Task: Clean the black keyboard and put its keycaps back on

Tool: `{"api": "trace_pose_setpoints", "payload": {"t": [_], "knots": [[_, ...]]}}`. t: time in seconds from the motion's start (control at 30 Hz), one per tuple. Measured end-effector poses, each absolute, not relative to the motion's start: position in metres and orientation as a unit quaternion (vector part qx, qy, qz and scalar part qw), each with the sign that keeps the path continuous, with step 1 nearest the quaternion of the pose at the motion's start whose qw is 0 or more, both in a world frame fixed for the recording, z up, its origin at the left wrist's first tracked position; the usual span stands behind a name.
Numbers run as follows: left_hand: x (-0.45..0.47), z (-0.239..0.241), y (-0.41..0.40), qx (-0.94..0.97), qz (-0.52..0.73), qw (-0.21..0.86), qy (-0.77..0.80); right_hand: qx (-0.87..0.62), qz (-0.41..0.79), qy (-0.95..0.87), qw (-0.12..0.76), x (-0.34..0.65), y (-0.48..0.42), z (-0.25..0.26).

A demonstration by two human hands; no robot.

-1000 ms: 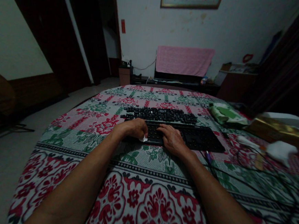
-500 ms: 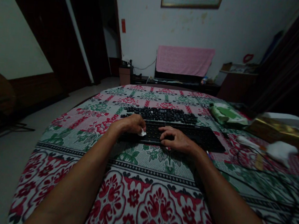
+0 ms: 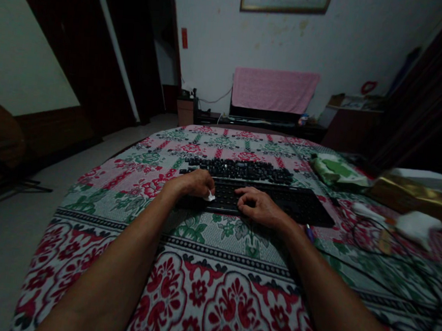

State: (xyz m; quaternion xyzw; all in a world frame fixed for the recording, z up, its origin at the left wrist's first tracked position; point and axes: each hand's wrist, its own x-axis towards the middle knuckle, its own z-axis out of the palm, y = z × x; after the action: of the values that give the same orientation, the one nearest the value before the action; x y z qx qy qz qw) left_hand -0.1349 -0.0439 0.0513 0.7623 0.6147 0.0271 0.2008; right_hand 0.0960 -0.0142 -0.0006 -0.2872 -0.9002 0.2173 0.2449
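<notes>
A black keyboard base (image 3: 298, 204) lies across the flowered bedspread (image 3: 204, 286), and a heap of loose black keycaps (image 3: 239, 169) sits just behind it. My left hand (image 3: 191, 184) rests on the base's left end, fingers curled round a small white wad (image 3: 209, 197), perhaps tissue. My right hand (image 3: 258, 206) lies on the middle of the base with its fingers bent in; whether it holds anything is hidden.
A green and white packet (image 3: 335, 170) lies at the right, with a gold box (image 3: 410, 193), a white object (image 3: 415, 224) and dark cables (image 3: 396, 271) beyond. A pink cloth (image 3: 275, 89) hangs by the far wall. Bare floor (image 3: 4, 240) runs along the bed's left side.
My right hand slid a little right along the base and its fingers curled in. My left hand drew slightly leftward with the white wad.
</notes>
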Motion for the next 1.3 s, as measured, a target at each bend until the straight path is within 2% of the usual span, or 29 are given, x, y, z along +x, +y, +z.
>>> {"api": "trace_pose_setpoints", "payload": {"t": [0.33, 0.53, 0.73, 1.07, 1.3], "knots": [[-0.125, 0.051, -0.046, 0.773, 0.030, 0.196, 0.602, -0.308, 0.193, -0.897, 0.253, 0.092, -0.014, -0.004], [-0.121, 0.056, -0.049, 0.775, -0.022, 0.154, 0.612, -0.333, 0.160, -0.892, 0.258, 0.087, -0.017, -0.006], [-0.112, 0.054, -0.048, 0.798, -0.001, 0.169, 0.578, -0.340, 0.126, -0.891, 0.271, 0.082, -0.017, -0.010], [-0.118, 0.061, -0.056, 0.767, -0.064, 0.157, 0.619, -0.347, 0.077, -0.891, 0.283, 0.079, -0.020, -0.015], [-0.131, 0.042, -0.058, 0.785, 0.038, 0.213, 0.580, -0.350, 0.055, -0.887, 0.298, 0.073, -0.032, -0.012]]}}
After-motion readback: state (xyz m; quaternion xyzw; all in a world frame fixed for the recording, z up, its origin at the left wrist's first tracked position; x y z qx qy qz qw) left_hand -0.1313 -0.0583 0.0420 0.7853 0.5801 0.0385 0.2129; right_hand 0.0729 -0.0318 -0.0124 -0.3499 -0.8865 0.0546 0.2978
